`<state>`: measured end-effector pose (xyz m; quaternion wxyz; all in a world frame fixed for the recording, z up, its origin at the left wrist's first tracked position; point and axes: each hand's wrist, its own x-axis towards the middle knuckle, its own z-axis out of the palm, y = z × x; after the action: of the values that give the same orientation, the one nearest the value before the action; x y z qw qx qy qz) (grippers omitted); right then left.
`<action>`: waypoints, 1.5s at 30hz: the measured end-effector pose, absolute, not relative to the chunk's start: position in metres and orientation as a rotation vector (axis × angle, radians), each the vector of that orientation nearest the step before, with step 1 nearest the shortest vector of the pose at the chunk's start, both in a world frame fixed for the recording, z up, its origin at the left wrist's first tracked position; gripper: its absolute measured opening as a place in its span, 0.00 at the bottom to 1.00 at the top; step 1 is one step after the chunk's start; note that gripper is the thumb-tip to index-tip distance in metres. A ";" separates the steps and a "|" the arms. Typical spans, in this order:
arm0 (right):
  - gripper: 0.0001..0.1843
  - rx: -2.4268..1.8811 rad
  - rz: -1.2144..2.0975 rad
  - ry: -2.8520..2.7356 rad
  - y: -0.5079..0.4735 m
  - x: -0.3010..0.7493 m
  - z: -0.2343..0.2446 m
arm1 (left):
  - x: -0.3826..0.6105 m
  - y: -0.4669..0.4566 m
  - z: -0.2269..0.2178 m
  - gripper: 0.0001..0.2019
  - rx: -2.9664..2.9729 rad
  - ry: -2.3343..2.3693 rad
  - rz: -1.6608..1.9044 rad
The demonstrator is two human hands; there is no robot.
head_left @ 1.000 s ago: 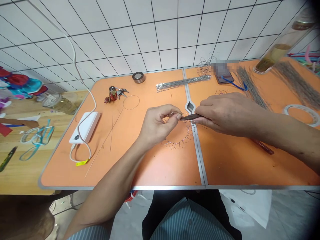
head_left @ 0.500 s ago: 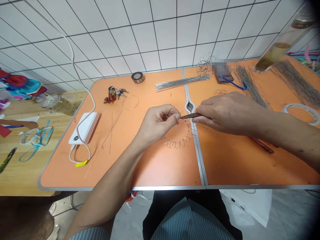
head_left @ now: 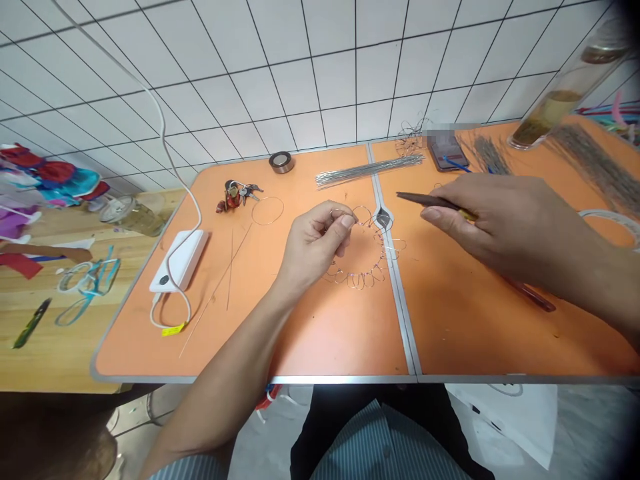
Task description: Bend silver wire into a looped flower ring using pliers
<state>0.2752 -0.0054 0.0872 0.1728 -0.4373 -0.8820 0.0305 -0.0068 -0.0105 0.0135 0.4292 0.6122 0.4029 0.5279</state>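
My left hand (head_left: 320, 237) pinches a ring of thin looped wire (head_left: 367, 277) between thumb and fingers. The ring hangs over the orange table, small loops running around its rim, part of it hidden behind the fingers. Off to the right, my right hand (head_left: 480, 220) is closed around dark pliers (head_left: 420, 199), their narrow jaws pointing left, apart from the wire. A bundle of straight wires (head_left: 370, 171) lies beyond the hands.
On the orange table (head_left: 320, 347) lie keys (head_left: 239, 193), a tape roll (head_left: 281, 162), a plain wire ring (head_left: 268, 224), a white power bank (head_left: 179, 261) with cable and a phone (head_left: 447, 152). A tall glass bottle (head_left: 545, 120) stands at the back right.
My right hand has drawn the pliers away from the wire ring, to the right and slightly up. My left hand keeps its pinch on the ring. The view has shifted slightly.
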 end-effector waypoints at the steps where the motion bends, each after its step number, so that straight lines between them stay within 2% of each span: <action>1: 0.23 -1.367 0.131 -2.405 -0.012 0.275 0.090 | -0.006 -0.011 0.013 0.17 1.527 1.008 1.338; 5: 0.32 -1.434 0.723 -2.258 -0.039 0.273 0.096 | -0.004 -0.012 0.011 0.16 1.563 1.037 1.440; 9: 0.31 -1.291 1.320 -2.169 -0.054 0.263 0.092 | -0.002 -0.017 0.012 0.14 1.637 1.031 1.561; 13: 0.30 -1.188 1.578 -2.096 -0.056 0.252 0.085 | 0.000 -0.022 0.013 0.12 1.695 1.042 1.629; 19: 0.28 -1.166 1.483 -2.145 -0.065 0.249 0.081 | 0.000 -0.027 0.017 0.12 1.644 1.043 1.618; 22: 0.24 -1.203 1.123 -2.142 -0.074 0.251 0.091 | 0.000 -0.025 0.019 0.14 1.543 1.070 1.499; 27: 0.11 -1.384 0.471 -1.934 -0.064 0.251 0.115 | 0.005 -0.027 0.029 0.16 1.438 1.026 1.173; 33: 0.10 -1.273 0.661 -2.171 -0.033 0.235 0.108 | 0.014 -0.033 0.040 0.17 1.385 0.981 0.940; 39: 0.14 -1.229 0.750 -2.181 -0.026 0.233 0.090 | 0.008 -0.034 0.044 0.19 1.288 0.866 0.956; 45: 0.17 -1.229 0.793 -2.021 -0.019 0.230 0.073 | 0.005 -0.029 0.027 0.20 1.274 0.799 1.041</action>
<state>0.2304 -0.0193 0.0733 0.3178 -0.4672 -0.7680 0.3016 0.0048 -0.0293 0.0268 0.6101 0.5520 0.3461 0.4508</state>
